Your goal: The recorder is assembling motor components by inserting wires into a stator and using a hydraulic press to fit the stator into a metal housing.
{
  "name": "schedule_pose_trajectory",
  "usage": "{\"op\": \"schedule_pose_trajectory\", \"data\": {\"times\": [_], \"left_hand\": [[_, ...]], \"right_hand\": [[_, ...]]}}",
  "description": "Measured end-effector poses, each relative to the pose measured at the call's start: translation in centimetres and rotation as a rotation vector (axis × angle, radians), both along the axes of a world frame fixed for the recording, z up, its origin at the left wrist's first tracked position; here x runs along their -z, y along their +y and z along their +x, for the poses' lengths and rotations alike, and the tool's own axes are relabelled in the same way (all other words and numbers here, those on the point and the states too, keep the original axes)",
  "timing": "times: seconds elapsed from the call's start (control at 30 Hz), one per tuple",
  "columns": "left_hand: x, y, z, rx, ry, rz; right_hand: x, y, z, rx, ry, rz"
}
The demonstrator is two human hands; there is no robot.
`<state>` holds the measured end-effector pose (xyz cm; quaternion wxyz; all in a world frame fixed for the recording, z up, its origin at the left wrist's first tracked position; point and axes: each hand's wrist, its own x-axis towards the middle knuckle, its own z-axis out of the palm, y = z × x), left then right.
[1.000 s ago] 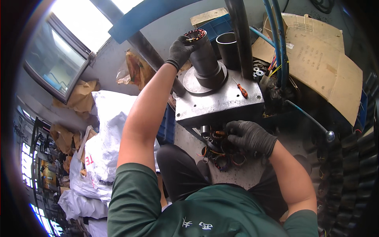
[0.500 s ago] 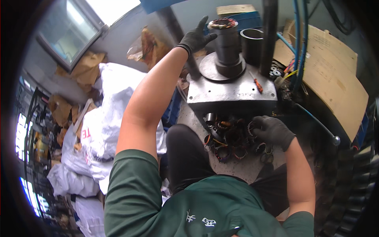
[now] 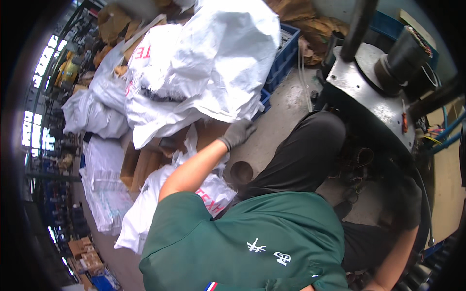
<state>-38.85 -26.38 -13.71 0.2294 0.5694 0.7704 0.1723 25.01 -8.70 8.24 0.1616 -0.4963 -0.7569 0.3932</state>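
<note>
My left hand (image 3: 239,134), in a grey glove, is just below the lower edge of a large white woven sack (image 3: 213,68). Its fingers are loosely bent and nothing shows in them. A dark round metal piece (image 3: 241,172) stands on the floor close by. My right hand (image 3: 407,201), in a dark glove, is low at the right beside the machine, smeared by motion, so its grip cannot be made out. A dark cylinder (image 3: 399,65) with a wound coil ring (image 3: 420,40) on top stands on the machine's metal plate (image 3: 361,89).
An orange-handled screwdriver (image 3: 405,121) lies on the plate. Several coil rings (image 3: 360,157) are in shadow beneath it. An open cardboard box (image 3: 145,167) and a smaller white sack (image 3: 155,208) are at my left. A blue crate (image 3: 283,60) is behind the large sack.
My view has swung left toward the sacks. My left hand has come down from beside the coil-topped cylinder to the sack. My right hand has moved away from the coil rings, toward me.
</note>
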Motion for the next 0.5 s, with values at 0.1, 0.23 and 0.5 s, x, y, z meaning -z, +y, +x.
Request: {"op": "schedule_pose_trajectory", "data": {"times": [0.1, 0.23, 0.5], "left_hand": [[6.3, -10.6, 1.4, -0.076, -0.005, -0.093], [9.6, -19.8, 5.0, -0.211, 0.002, -0.130], [12.9, -21.9, 5.7, -0.131, -0.053, -0.321]], "right_hand": [[-2.9, -2.9, 2.8, -0.030, -0.166, 0.131], [-7.0, -4.7, 0.6, -0.122, -0.306, 0.365], [-9.3, -6.8, 17.1, 0.205, -0.679, 0.973]]}}
